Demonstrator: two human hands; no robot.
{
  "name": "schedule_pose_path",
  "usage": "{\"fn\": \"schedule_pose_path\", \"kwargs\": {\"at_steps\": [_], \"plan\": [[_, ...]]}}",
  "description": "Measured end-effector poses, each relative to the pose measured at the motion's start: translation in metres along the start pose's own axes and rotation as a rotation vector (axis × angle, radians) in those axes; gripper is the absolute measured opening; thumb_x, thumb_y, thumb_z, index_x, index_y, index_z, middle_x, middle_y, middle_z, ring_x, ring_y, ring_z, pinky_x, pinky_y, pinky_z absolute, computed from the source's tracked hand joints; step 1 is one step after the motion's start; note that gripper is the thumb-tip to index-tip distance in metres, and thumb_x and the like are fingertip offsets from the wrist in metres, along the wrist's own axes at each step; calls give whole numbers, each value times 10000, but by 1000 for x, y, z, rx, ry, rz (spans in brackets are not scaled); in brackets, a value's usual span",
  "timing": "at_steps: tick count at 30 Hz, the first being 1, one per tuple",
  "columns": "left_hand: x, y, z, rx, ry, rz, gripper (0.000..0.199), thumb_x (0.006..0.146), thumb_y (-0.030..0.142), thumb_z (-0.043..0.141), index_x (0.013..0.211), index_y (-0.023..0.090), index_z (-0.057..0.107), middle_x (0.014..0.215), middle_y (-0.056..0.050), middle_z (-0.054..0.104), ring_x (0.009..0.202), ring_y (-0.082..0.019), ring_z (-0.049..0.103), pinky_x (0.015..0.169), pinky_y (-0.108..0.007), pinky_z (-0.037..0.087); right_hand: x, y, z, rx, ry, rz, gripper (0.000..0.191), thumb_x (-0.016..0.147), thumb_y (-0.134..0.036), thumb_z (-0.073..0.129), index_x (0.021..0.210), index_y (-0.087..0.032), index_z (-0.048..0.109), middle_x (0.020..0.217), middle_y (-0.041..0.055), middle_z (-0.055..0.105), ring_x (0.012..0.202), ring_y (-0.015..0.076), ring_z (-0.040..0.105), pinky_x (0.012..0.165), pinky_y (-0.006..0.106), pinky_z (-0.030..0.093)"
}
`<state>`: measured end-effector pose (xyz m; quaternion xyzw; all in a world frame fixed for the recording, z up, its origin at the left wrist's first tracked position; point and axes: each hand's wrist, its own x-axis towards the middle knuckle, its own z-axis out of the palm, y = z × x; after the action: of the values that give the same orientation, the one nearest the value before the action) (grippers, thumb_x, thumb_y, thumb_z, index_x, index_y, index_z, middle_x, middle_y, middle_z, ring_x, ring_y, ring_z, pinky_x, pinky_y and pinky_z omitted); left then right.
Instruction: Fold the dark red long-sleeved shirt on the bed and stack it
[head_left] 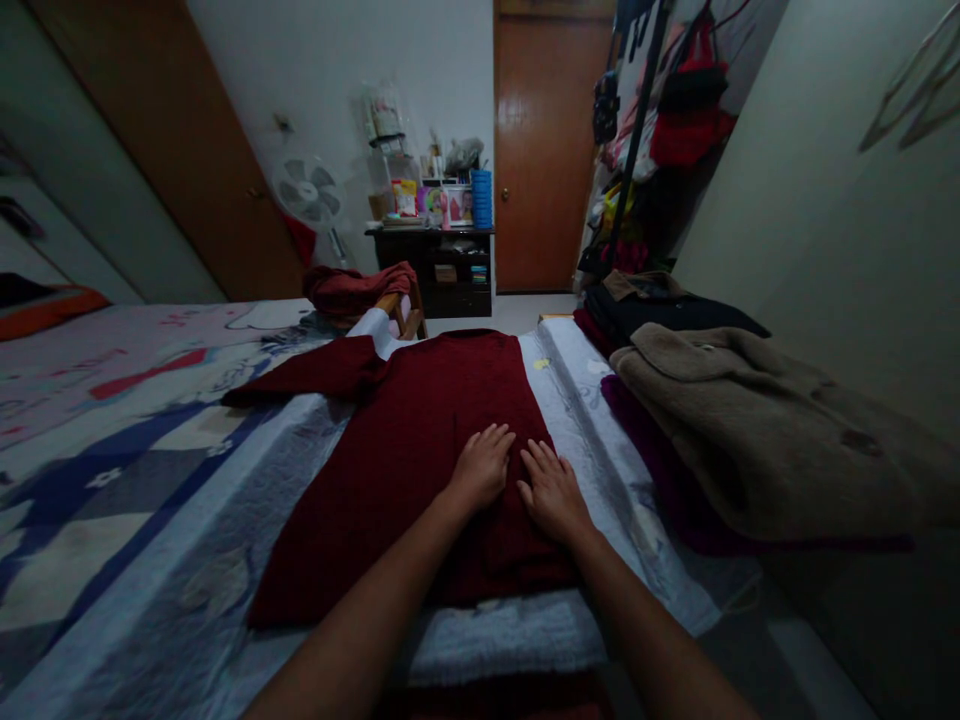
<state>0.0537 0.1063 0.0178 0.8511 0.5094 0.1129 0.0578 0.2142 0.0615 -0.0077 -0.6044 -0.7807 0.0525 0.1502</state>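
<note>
Bed (232,510), near edge: red shirt (397,480) spread; left hand (484,467) and right hand (555,490) atop, grip loosely spread, pinching nothing, likely to flatten it.

- Home bedroom: pink, blue and white patterned fabric bedding (112,470) is spreading across the left.
- Round white electric fan (307,190) is standing near the pale wall (337,60).
- Low, dark shelved cabinet (397,268) is bearing household clutter (405,198).
- Brown wooden door (549,150) is standing beyond.
- Red and black bags (681,138) are hanging right.
</note>
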Motion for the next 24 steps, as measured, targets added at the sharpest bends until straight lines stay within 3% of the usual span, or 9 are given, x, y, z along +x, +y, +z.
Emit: {"fn": "schedule_pose_path", "kwargs": {"at_steps": [6,11,19,24], "plan": [[41,-18,16,-20,-36,39,475,979,279,296,1437,203,394,1530,-58,373,1420,-195,299,1145,-392,272,1,1,2,-4,4,2,540,912,-315,456,1433,-181,416,1549,80,313,1440,247,231,1149,484,199],[65,-27,20,30,-50,32,531,969,458,338,1454,244,370,1558,-65,315,1430,-249,275,1139,-446,268,1,1,3,5,-11,6,543,911,-320,454,1439,-199,413,1556,71,297,1444,254,218,1147,488,198],[105,-45,23,58,-74,-36,633,929,595,330,1469,265,352,1570,-61,287,1434,-329,231,1132,-522,227,1,2,5,12,-11,14,537,921,-335,431,1441,-200,411,1563,41,278,1447,251,213,1160,491,179],[129,-58,24,24,-109,-169,639,937,591,293,1469,240,344,1565,-88,293,1425,-292,268,1125,-476,245,1,3,7,16,-15,19,550,919,-339,440,1453,-217,396,1568,32,261,1449,257,208,1161,494,185]]}}
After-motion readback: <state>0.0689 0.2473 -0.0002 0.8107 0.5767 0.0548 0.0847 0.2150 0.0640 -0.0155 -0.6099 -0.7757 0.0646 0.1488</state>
